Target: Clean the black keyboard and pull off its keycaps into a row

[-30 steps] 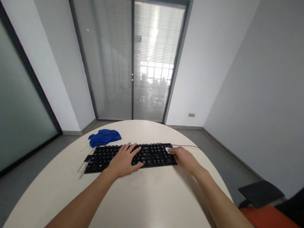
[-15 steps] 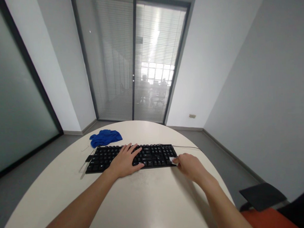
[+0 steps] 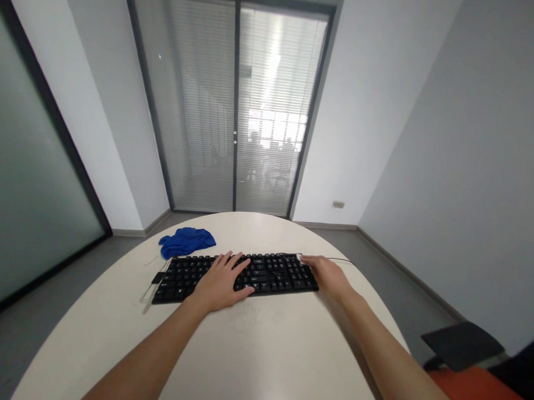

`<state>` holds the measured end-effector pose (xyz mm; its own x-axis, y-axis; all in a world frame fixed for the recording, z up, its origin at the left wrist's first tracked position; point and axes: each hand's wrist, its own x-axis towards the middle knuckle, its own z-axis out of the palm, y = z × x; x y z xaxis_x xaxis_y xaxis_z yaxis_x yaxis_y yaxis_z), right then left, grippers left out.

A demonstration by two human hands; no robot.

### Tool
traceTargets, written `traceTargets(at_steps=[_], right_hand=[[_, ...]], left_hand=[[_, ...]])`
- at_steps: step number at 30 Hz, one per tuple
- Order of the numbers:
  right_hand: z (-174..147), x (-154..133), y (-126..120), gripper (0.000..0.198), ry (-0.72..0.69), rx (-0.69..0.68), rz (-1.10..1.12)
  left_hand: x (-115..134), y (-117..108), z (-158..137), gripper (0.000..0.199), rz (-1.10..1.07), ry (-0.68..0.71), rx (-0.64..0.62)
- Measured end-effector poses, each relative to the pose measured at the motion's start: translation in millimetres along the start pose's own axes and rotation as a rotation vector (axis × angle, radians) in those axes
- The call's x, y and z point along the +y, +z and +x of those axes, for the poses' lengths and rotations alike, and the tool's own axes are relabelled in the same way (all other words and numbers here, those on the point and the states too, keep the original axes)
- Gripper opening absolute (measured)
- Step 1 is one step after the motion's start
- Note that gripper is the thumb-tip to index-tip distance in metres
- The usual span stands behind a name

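A black keyboard (image 3: 269, 276) lies across the table in front of me. My left hand (image 3: 219, 283) rests on its middle with the fingers spread, covering some keys. At the keyboard's upper right corner, my right hand (image 3: 328, 273) pinches a small white wipe (image 3: 300, 257), mostly hidden by the fingers. A crumpled blue cloth (image 3: 186, 242) lies behind the keyboard's left end. Thin pale sticks with a small black piece (image 3: 157, 278) lie against the left edge; what they are I cannot make out.
The round white table (image 3: 255, 364) has faint dark smudges in front of the keyboard. A cable (image 3: 339, 259) runs off toward the right edge. An orange and black chair (image 3: 465, 362) stands at the lower right. Glass doors with blinds (image 3: 234, 137) are beyond the table.
My right hand has slid the white wipe from the lower right of the keyboard up to its upper right corner. My left hand has stayed in place.
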<state>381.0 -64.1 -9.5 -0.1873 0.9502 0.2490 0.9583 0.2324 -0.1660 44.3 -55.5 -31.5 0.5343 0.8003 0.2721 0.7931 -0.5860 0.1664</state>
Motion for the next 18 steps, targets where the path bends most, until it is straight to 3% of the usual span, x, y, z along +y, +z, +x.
traceTargets(at_steps=[5, 12, 18], right_hand=[[-7.7, -5.0, -15.0, 0.04, 0.035, -0.089, -0.062], [-25.3, -33.4, -40.4, 0.035, 0.138, -0.269, -0.273], [-32.8, -44.2, -50.4, 0.033, 0.149, -0.296, -0.302]], left_hand=[[-0.1, 0.8, -0.1, 0.076, -0.022, -0.002, 0.006], [-1.2, 1.6, -0.3, 0.076, -0.036, 0.003, 0.011], [-1.5, 2.1, 0.2, 0.075, -0.042, 0.001, 0.023]])
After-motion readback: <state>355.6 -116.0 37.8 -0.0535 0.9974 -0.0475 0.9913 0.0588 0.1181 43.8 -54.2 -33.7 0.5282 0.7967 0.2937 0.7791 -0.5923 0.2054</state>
